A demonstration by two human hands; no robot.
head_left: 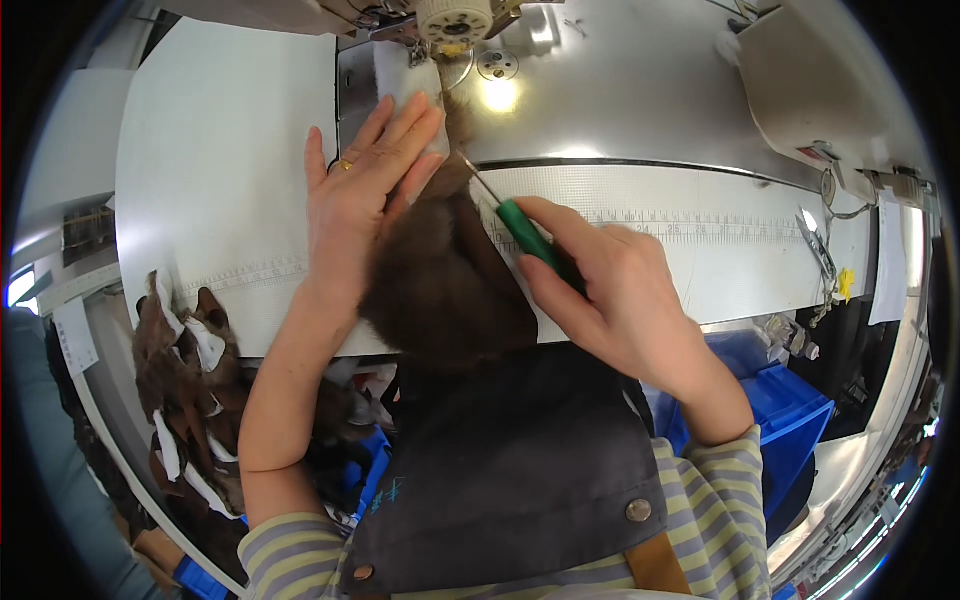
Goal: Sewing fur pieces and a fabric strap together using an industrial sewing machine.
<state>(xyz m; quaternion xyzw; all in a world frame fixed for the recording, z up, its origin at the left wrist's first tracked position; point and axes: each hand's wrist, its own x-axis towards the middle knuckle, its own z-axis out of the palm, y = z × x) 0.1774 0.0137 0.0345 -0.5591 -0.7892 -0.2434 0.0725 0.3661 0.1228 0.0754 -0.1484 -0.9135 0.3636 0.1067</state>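
Observation:
My left hand (372,180) lies with its fingers stretched out over a white fluffy piece (400,72) that runs under the sewing machine's foot (418,55). A ring shows on one finger. My right hand (625,295) is wrapped round the green handle of an awl (523,230). Its thin metal shaft slants up and left, the tip at the edge of a brown furry piece (435,285). This brown piece joins or lies against the white one; the seam is partly hidden by my fingers. It hangs over the table's near edge toward my apron.
The sewing machine (455,20) stands at the top over a metal bed (610,115). A ruler scale (670,228) runs along the white table. Thread snips (818,245) lie at the right. Brown-and-white furry pieces (190,400) hang at the left; a blue bin (785,405) is below right.

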